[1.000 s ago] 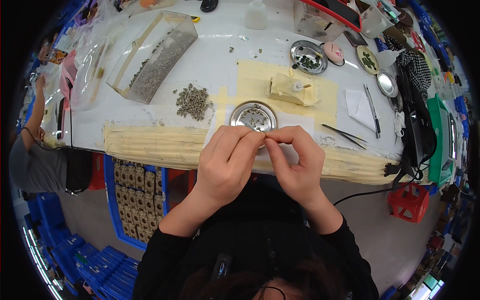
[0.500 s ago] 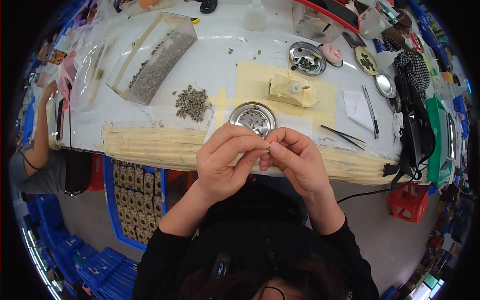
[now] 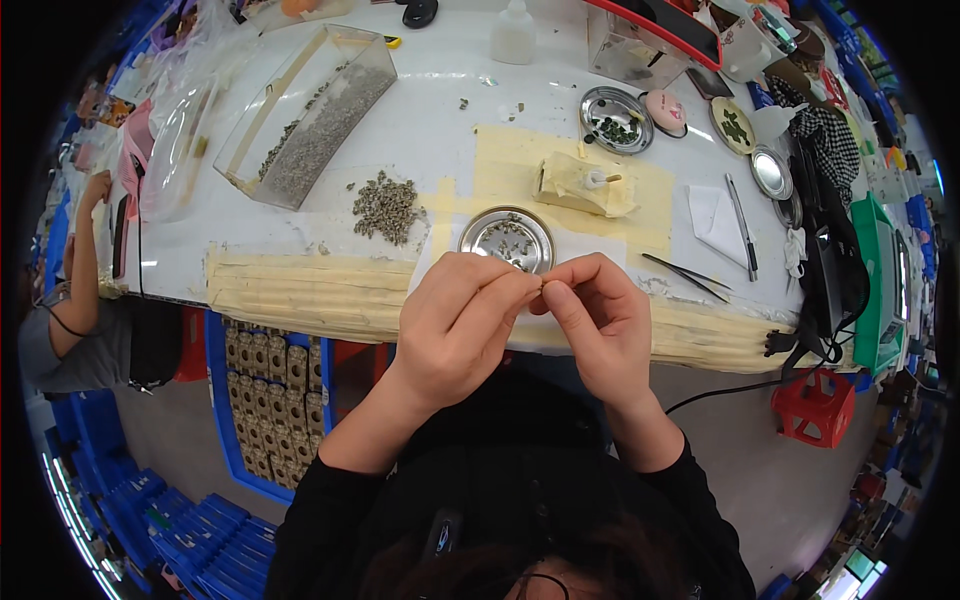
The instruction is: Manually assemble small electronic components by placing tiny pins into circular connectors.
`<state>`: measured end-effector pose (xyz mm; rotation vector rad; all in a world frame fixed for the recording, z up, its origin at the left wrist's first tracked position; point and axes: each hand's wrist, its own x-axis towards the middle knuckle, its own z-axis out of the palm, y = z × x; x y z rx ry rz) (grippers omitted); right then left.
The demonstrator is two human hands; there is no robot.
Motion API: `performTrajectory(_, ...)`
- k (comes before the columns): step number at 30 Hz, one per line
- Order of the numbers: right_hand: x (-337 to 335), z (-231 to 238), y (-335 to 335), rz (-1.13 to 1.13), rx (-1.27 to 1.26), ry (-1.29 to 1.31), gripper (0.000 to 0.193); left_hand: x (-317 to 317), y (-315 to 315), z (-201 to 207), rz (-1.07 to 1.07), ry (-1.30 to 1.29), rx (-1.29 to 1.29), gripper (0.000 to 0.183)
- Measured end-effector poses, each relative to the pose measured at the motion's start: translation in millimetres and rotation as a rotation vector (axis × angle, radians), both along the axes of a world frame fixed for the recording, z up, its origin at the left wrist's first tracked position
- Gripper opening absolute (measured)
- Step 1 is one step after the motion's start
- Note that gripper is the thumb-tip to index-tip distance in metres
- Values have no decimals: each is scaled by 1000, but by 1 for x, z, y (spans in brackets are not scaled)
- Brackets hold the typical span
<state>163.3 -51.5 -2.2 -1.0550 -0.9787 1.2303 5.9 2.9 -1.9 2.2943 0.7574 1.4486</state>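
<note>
Hands (image 3: 458,325) shifted forward; tiny piece (image 3: 542,284) half-hidden.

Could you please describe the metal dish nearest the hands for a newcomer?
On the white table, go to its yellow-taped front edge. Just beyond the left hand sits a round silvery dish, holding small greyish pieces, unlike the farther dish of dark green bits.

White worktable (image 3: 430,125), grey floor (image 3: 735,430), red plastic stool (image 3: 818,398)

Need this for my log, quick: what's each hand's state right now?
Left hand: closed in a pinch; anything held is too small to tell.
Right hand: pinched closed, close against the left; contents likewise unclear.
</note>
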Motion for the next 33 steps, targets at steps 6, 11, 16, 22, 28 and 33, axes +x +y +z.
performTrajectory(6, -4, -3, 3, -217, 302, -572, 7, 0, -4, 5, 89, 132, 55, 30)
performTrajectory(11, -1, -3, 3, -181, 281, -576, 8, 0, -5, 4, 73, 94, 1, 28)
performTrajectory(16, 1, 0, -1, -24, -4, -109, 10, 1, -7, 7, 42, 23, -79, 22)
performTrajectory(22, 4, -2, -1, 7, -9, -73, 11, 3, -7, 5, 39, 5, -99, 21)
performTrajectory(28, 4, -1, -1, 22, -9, -75, 11, 3, -9, 5, 46, -3, -105, 20)
performTrajectory(33, 5, 0, -1, 43, -22, -71, 11, 3, -10, 4, 46, -5, -110, 20)
